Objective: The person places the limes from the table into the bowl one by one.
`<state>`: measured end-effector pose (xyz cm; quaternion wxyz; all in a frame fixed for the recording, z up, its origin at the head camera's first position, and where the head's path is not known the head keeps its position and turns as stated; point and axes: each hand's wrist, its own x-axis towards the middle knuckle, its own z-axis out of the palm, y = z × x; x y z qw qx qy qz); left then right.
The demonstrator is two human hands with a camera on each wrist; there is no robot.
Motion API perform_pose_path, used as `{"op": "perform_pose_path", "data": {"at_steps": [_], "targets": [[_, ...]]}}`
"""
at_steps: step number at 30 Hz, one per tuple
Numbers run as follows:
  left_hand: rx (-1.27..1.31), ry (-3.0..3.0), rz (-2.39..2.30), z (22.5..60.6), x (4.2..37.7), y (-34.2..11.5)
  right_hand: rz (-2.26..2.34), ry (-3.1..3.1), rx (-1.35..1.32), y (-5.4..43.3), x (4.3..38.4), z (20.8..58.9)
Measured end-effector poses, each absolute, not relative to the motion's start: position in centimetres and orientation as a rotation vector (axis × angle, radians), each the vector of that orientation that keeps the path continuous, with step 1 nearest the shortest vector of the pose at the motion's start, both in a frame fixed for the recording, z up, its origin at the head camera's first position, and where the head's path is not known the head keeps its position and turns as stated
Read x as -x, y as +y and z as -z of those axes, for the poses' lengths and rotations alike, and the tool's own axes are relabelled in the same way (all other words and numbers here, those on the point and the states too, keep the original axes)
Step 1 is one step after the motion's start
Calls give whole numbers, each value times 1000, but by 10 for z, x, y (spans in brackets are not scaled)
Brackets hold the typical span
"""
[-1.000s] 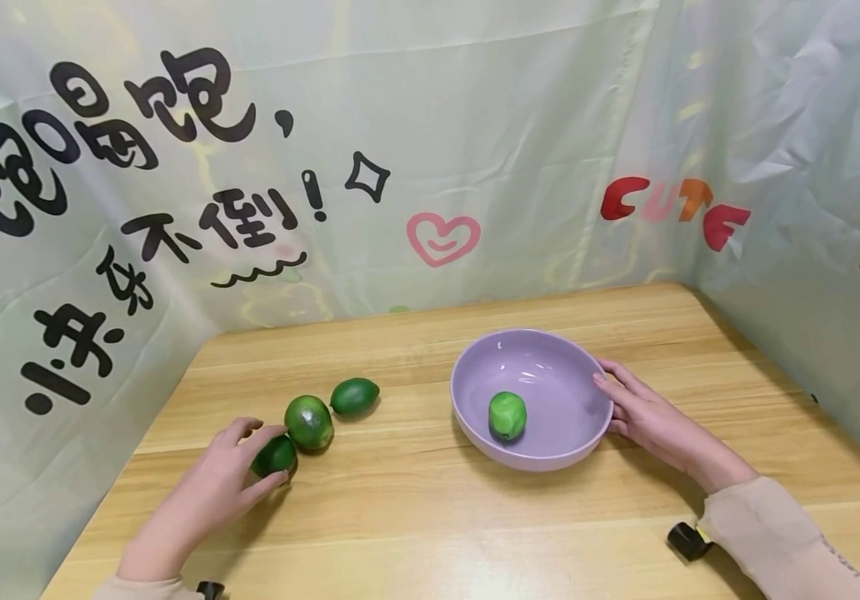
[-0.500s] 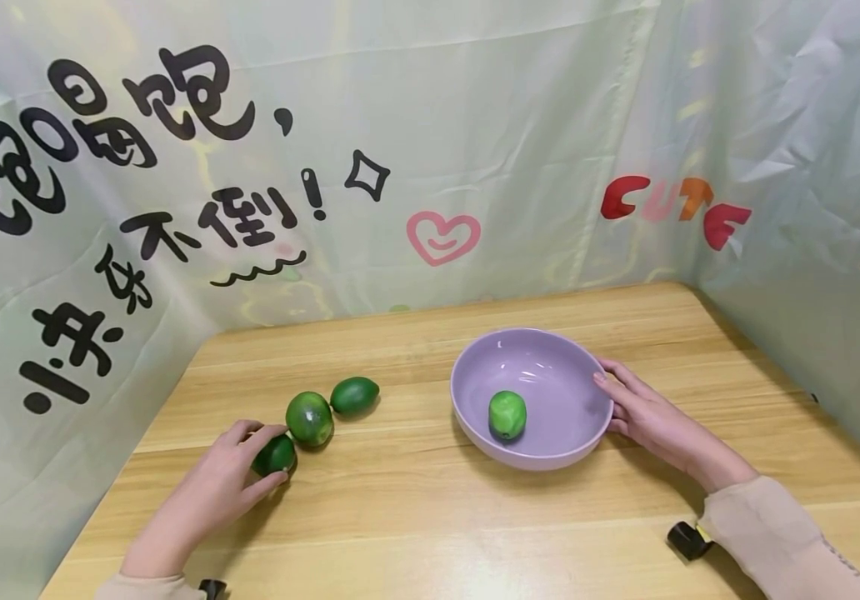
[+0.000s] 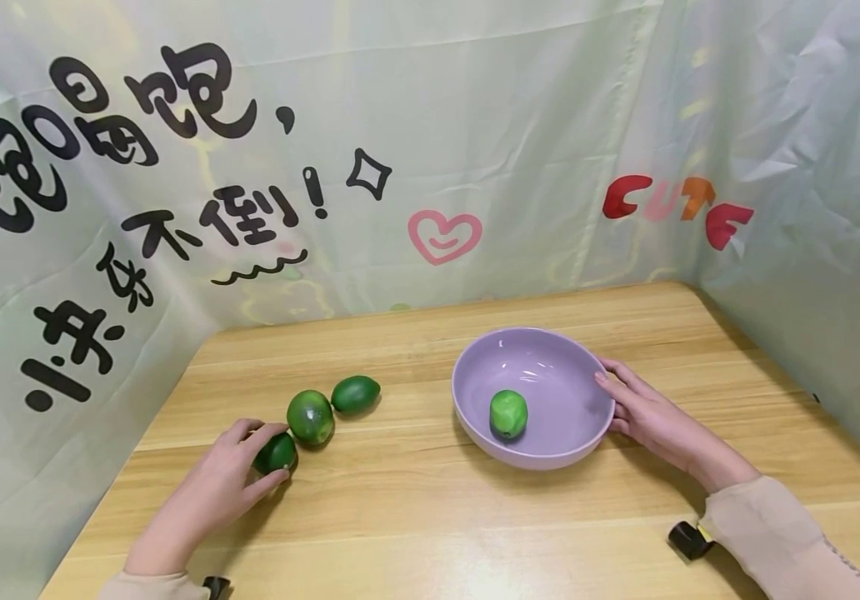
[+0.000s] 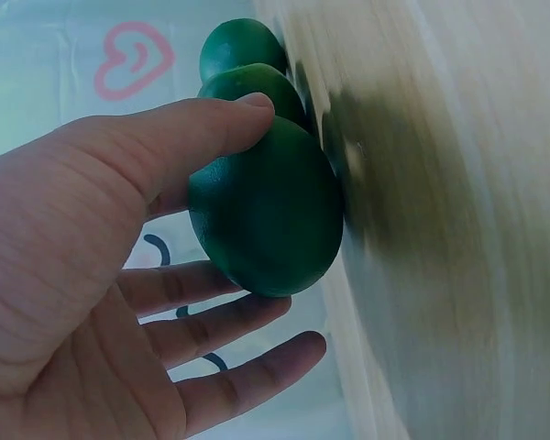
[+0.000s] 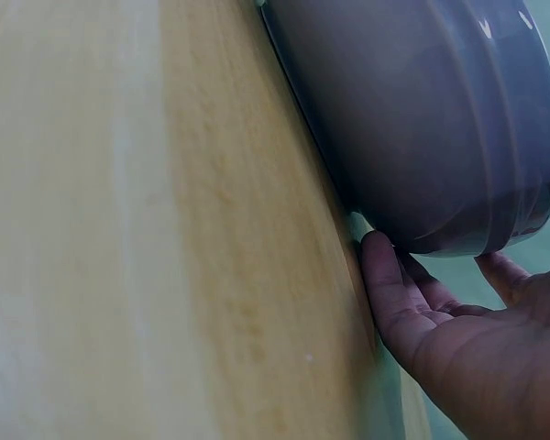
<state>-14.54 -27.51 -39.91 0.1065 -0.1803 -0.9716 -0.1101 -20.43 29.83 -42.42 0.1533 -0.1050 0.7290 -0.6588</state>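
My left hand [image 3: 223, 479] has thumb and fingers around a dark green lime [image 3: 277, 454] on the table at the left. In the left wrist view that lime [image 4: 266, 211] fills the space between thumb and index finger, while the other fingers spread below it. Just beyond it lies a rounder lime [image 3: 311, 418], then a smaller oval lime [image 3: 356, 395], in a slanting row. A purple bowl [image 3: 526, 460] stands right of centre with one bright green lime [image 3: 508, 414] inside. At its right side my right hand [image 3: 651, 421] grips the rim, thumb on top and fingers underneath.
The wooden table [image 3: 400, 525] runs back to a pale printed cloth [image 3: 535, 167] that hangs behind and along both sides. A black wrist device [image 3: 689, 540] sits at the right sleeve, another [image 3: 216, 587] at the left.
Almost nothing differs: both hands keep their places on the lime and the bowl. The whole head view shifts only by a few pixels.
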Motion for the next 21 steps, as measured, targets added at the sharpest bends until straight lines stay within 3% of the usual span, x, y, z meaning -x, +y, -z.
{"op": "perform_pose_path", "data": {"at_steps": [21], "targets": [[524,-2838,362,404,148,-276,1889,2090,307,298,204,424]]}}
